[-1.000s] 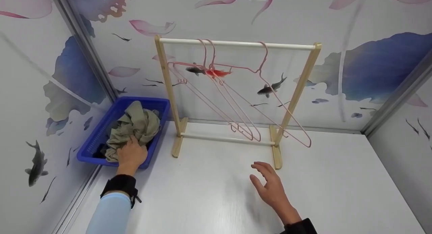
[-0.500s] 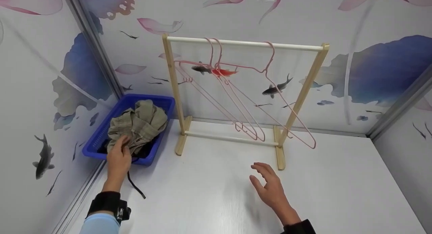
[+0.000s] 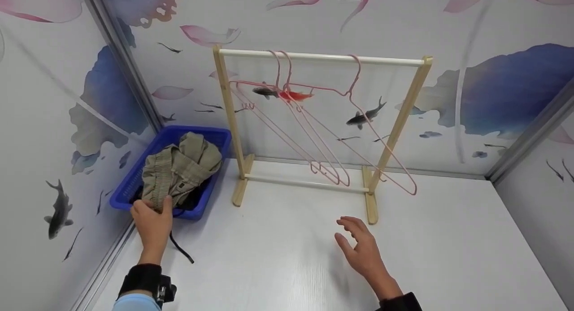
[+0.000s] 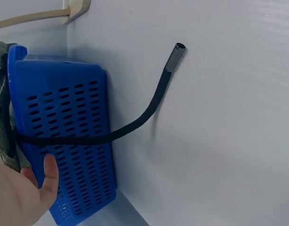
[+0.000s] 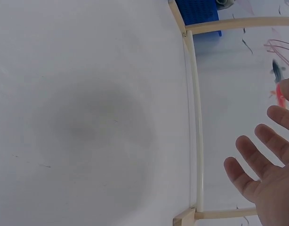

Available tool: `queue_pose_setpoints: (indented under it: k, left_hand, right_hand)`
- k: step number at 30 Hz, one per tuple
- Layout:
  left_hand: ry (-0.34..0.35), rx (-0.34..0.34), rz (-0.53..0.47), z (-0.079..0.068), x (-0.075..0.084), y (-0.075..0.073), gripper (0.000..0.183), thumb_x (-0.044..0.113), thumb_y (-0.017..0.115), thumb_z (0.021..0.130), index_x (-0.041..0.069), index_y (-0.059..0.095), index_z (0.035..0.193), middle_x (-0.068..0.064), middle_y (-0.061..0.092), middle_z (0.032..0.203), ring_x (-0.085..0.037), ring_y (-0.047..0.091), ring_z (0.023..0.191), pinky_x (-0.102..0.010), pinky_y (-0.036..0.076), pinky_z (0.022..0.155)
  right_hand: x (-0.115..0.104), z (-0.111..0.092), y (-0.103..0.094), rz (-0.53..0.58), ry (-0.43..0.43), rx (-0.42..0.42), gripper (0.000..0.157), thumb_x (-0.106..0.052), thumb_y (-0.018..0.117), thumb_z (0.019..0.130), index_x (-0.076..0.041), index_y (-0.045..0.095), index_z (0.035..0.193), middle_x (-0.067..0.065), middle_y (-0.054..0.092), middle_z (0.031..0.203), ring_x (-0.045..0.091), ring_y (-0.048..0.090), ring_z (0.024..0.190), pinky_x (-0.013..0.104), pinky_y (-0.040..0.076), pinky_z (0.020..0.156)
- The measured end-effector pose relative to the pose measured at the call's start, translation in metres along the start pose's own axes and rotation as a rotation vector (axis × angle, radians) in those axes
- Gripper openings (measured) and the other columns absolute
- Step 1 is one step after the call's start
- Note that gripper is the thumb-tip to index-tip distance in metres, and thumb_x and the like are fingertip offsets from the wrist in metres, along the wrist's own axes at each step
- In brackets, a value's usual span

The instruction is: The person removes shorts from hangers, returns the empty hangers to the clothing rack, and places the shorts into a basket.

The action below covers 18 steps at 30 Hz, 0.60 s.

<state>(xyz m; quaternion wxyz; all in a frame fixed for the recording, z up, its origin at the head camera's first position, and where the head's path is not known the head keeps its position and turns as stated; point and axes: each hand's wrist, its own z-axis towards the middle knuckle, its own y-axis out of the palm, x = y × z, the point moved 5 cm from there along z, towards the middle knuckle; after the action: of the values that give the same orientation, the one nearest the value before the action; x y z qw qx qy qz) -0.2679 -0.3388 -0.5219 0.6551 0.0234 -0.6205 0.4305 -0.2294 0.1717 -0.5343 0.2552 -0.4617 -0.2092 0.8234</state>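
Observation:
Crumpled khaki pants with an elastic waistband lie in a blue basket at the left. My left hand is at the near end of the waistband, thumb on top and fingers bent at its edge, pinching the cloth. From the basket a black drawstring with a metal tip hangs over the perforated side toward the table. My right hand hovers over the table with fingers spread and nothing in it; the right wrist view shows its loosely extended fingers.
A small wooden rack with a white top rail stands at the back. Three pink hangers hang on it, two close together and one to the right. The white table is bounded by printed wall panels.
My left hand has drawn back from on top of the pants to the near edge of the waistband, which now lies more spread out. The drawstring has come into view. My right hand stays nearly still.

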Motion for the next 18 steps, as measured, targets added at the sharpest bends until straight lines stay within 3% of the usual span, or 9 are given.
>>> queue_pose_setpoints:
  k: [6, 11, 15, 18]
  left_hand:
    - [-0.03, -0.005, -0.094, -0.004, 0.001, 0.001, 0.039, 0.035, 0.059, 0.105, 0.003, 0.036, 0.102, -0.017, 0.037, 0.107, -0.029, 0.04, 0.09, -0.04, 0.033, 0.076]
    - [-0.01, 0.004, -0.122, -0.005, 0.007, 0.001, 0.028, 0.021, 0.063, 0.103, 0.001, 0.043, 0.107, -0.011, 0.044, 0.099, -0.021, 0.044, 0.083, -0.027, 0.037, 0.068]
    - [-0.003, 0.006, -0.119, -0.006, 0.015, 0.0, 0.025, 0.012, 0.066, 0.099, 0.0, 0.046, 0.109, -0.011, 0.044, 0.097, -0.021, 0.044, 0.083, -0.025, 0.038, 0.066]
    - [-0.001, -0.027, -0.156, -0.008, 0.026, -0.001, 0.025, 0.005, 0.064, 0.096, -0.003, 0.047, 0.112, -0.012, 0.045, 0.1, -0.02, 0.046, 0.084, -0.022, 0.045, 0.063]
  right_hand:
    - [0.002, -0.002, -0.001, -0.007, 0.006, 0.005, 0.029, -0.005, 0.073, 0.094, -0.003, 0.07, 0.122, 0.013, 0.066, 0.125, 0.028, 0.067, 0.102, 0.042, 0.056, 0.081]
    - [0.005, -0.002, -0.001, 0.01, 0.035, -0.007, 0.029, -0.005, 0.073, 0.094, -0.003, 0.07, 0.122, 0.013, 0.065, 0.126, 0.029, 0.067, 0.103, 0.042, 0.055, 0.083]
    - [0.007, -0.003, -0.003, 0.011, 0.048, -0.01, 0.029, -0.006, 0.073, 0.094, -0.003, 0.069, 0.123, 0.013, 0.065, 0.126, 0.03, 0.067, 0.103, 0.043, 0.055, 0.083]
    - [0.007, -0.004, -0.005, 0.01, 0.054, -0.009, 0.029, -0.006, 0.073, 0.094, -0.004, 0.07, 0.123, 0.013, 0.065, 0.126, 0.029, 0.067, 0.103, 0.043, 0.055, 0.083]
